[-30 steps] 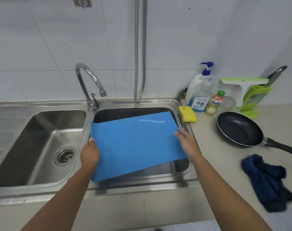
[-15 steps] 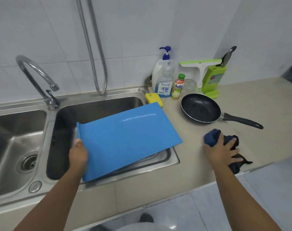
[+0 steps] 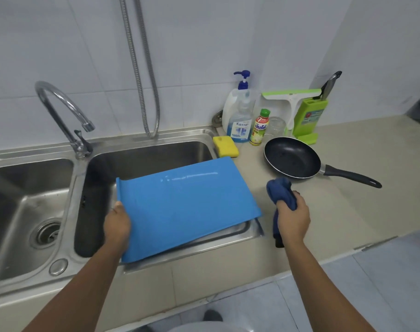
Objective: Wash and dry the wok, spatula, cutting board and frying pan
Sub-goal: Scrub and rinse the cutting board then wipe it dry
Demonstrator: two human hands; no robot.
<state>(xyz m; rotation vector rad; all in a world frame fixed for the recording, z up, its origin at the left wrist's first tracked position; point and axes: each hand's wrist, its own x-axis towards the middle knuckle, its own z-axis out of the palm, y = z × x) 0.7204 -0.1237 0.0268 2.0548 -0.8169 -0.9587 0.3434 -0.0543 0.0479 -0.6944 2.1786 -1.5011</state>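
A blue cutting board (image 3: 185, 204) lies tilted over the right sink basin (image 3: 141, 159), wet on top. My left hand (image 3: 116, 224) grips its left edge. Just right of the board, my right hand (image 3: 291, 219) holds a bunched dark blue cloth (image 3: 282, 191) above the counter. A black frying pan (image 3: 291, 159) sits on the beige counter behind that hand, its handle pointing right. A metal utensil handle (image 3: 332, 82) sticks up from a green holder (image 3: 310, 118). No wok is visible.
A curved tap (image 3: 60, 109) stands between the two basins; the left basin (image 3: 24, 212) has a drain. A yellow sponge (image 3: 225, 146), a soap pump bottle (image 3: 238, 116), a small bottle (image 3: 259, 128) and a green squeegee (image 3: 290, 97) crowd the back counter. A hose hangs on the wall.
My right hand left the board's right edge, reached the cloth on the counter, picked it up and brought it toward the board. The left hand kept holding the board.
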